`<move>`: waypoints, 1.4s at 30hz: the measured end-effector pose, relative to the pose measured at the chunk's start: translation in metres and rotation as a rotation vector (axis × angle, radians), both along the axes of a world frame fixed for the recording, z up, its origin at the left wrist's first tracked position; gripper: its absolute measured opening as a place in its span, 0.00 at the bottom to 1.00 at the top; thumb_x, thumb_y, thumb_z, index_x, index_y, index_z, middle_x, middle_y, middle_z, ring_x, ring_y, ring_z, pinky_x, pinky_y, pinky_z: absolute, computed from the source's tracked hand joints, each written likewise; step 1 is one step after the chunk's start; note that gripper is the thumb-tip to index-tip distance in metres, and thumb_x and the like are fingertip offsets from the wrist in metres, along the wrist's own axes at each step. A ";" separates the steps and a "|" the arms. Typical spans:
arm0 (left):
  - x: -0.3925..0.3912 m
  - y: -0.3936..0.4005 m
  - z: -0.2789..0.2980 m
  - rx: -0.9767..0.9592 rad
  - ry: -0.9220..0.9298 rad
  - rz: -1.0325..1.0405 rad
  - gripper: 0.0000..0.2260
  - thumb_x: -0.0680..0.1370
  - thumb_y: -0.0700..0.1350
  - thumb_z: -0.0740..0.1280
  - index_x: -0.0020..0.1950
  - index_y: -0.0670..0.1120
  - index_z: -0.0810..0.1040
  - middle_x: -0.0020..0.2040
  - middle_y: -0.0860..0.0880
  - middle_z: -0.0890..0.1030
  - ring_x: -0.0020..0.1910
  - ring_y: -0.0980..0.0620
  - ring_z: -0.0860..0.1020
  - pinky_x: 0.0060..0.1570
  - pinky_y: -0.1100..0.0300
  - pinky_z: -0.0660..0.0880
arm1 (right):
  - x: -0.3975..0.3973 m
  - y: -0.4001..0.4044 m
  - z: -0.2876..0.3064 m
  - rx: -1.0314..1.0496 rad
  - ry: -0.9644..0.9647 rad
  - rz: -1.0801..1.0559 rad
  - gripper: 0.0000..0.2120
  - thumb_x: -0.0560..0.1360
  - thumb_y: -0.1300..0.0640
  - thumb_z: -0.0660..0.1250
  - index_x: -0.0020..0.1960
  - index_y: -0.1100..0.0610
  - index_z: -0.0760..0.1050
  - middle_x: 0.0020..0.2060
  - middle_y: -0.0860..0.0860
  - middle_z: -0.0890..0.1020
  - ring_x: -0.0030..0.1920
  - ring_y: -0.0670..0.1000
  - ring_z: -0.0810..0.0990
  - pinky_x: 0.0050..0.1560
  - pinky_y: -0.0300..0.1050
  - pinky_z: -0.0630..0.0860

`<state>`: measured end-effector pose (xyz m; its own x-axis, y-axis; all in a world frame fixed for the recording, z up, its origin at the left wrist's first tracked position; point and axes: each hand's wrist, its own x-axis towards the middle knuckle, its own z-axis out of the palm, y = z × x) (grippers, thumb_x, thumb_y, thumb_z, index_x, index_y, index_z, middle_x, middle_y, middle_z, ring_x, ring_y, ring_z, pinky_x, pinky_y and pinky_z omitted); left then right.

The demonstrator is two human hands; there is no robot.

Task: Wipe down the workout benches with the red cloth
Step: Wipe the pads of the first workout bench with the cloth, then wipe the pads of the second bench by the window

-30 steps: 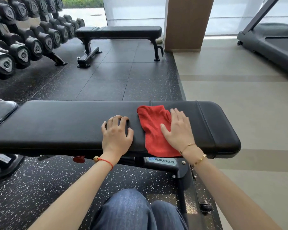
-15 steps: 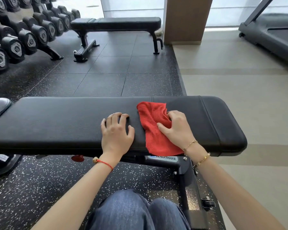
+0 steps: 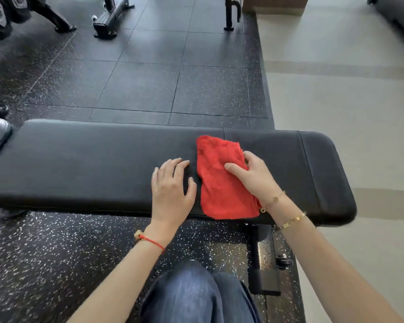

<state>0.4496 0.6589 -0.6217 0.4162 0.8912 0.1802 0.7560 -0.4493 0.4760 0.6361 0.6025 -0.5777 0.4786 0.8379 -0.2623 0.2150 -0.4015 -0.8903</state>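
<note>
Left hand (image 3: pixel 172 190), centre of frame: palm down, fingers straight and slightly spread, forearm entering from lower left, red cord at wrist. Right hand (image 3: pixel 254 177), just right of centre: fingers curled, thumb extended leftward, forearm entering from lower right, two gold bracelets at wrist.

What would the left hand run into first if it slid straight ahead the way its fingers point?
Likely nothing: the left hand points across the black bench, so only bare padding, then the far edge. The red cloth lies beside it.
</note>
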 end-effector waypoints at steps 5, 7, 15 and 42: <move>-0.019 0.001 0.072 -0.043 -0.010 -0.020 0.15 0.78 0.42 0.65 0.64 0.47 0.77 0.63 0.50 0.79 0.66 0.48 0.74 0.69 0.46 0.67 | -0.015 -0.019 0.053 -0.090 0.273 -0.137 0.11 0.73 0.61 0.71 0.54 0.60 0.75 0.52 0.56 0.83 0.49 0.51 0.82 0.53 0.48 0.80; -0.028 -0.001 0.110 -0.066 -0.005 -0.040 0.14 0.78 0.42 0.65 0.64 0.47 0.77 0.61 0.50 0.79 0.64 0.48 0.75 0.68 0.48 0.69 | -0.021 -0.028 0.086 -0.106 0.327 -0.189 0.12 0.73 0.62 0.71 0.54 0.60 0.74 0.51 0.56 0.82 0.49 0.52 0.81 0.53 0.49 0.80; -0.054 -0.014 0.311 -0.139 0.006 -0.149 0.12 0.78 0.41 0.66 0.61 0.46 0.79 0.59 0.50 0.81 0.61 0.49 0.77 0.63 0.51 0.72 | -0.040 -0.061 0.277 -0.067 0.475 -0.298 0.11 0.73 0.63 0.71 0.54 0.58 0.74 0.47 0.53 0.83 0.48 0.51 0.81 0.57 0.55 0.78; 0.198 -0.128 0.535 -0.109 -0.135 -0.361 0.10 0.80 0.42 0.64 0.60 0.47 0.78 0.56 0.51 0.81 0.57 0.51 0.77 0.60 0.50 0.74 | 0.202 -0.243 0.508 0.214 0.470 -0.590 0.18 0.70 0.57 0.74 0.59 0.54 0.76 0.51 0.52 0.85 0.51 0.54 0.84 0.49 0.50 0.81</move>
